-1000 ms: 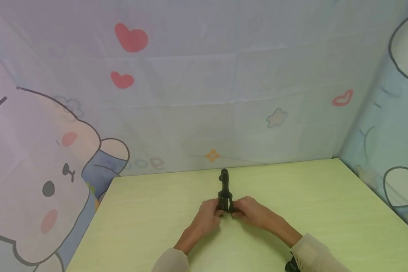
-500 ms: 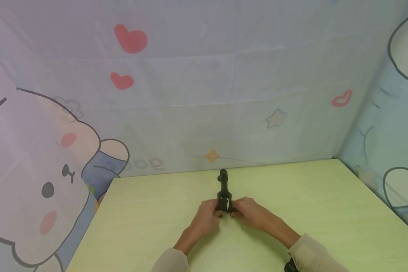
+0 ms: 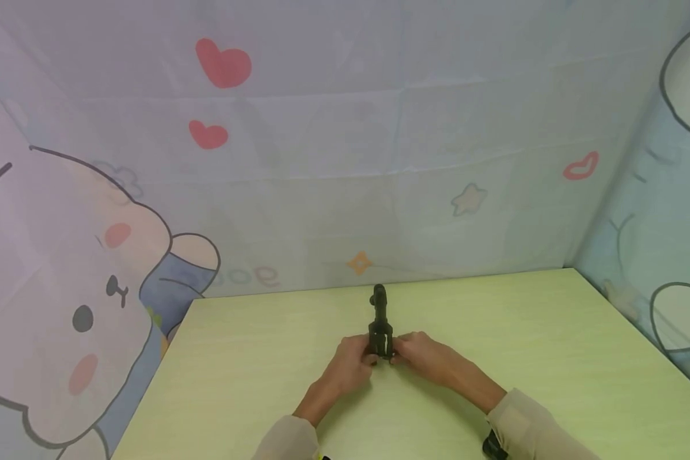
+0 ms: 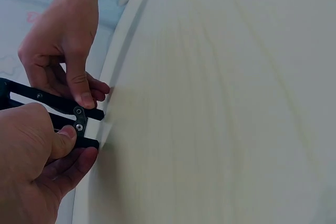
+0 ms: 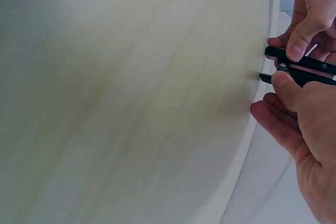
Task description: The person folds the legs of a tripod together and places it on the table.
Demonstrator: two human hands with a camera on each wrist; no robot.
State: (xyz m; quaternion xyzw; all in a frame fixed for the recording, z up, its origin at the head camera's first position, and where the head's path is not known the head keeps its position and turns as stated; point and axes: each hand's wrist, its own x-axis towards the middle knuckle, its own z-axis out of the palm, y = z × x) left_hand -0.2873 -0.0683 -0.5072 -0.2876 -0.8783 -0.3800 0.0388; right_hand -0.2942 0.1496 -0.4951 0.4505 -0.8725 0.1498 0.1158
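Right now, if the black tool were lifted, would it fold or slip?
The black tool may fold or swing, since a small link appears to join its two bars. Each bar looks straight and solid, so probably stiff. Slipping seems unlikely with the left hand and right hand pinching it.

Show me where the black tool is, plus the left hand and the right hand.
Black tool (image 3: 381, 319): head view, on its shaft.
Left hand (image 3: 351, 365): head view, on its back.
Right hand (image 3: 428, 359): head view, on its back.
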